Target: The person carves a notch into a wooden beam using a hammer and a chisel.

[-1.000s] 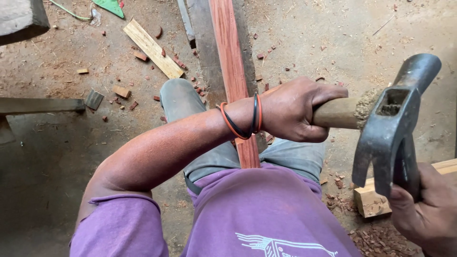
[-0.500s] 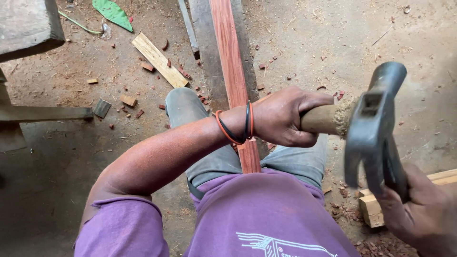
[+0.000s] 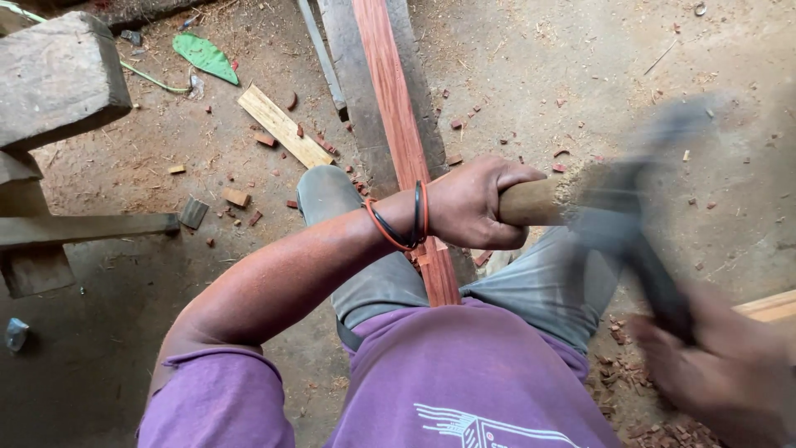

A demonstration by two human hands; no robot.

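Left hand (image 3: 477,203) is closed in a full fist around the wooden handle of a hammer (image 3: 580,203); fingers wrap the handle, thumb side toward the head. Two bangles (image 3: 406,222), one red and one black, sit on that wrist. The hammer head is motion-blurred, a dark smear running down and to the right from the handle end, over the person's grey trouser leg.

Right hand (image 3: 730,361) is low at the right edge, also blurred. It lies at the lower end of the blurred hammer head; cannot tell whether it grips anything or how the fingers stand.

A long reddish plank (image 3: 398,108) runs away from the person along the dirt floor (image 3: 531,66), passing under the left wrist and between the knees. A grey board (image 3: 356,83) lies just beside it on the left.

Pale wood offcut (image 3: 283,126) lies left of the boards, with a green leaf (image 3: 203,56) beyond it. Heavy timber block (image 3: 58,79) at upper left. Reddish chips are scattered over the floor, thickest near the right hand.
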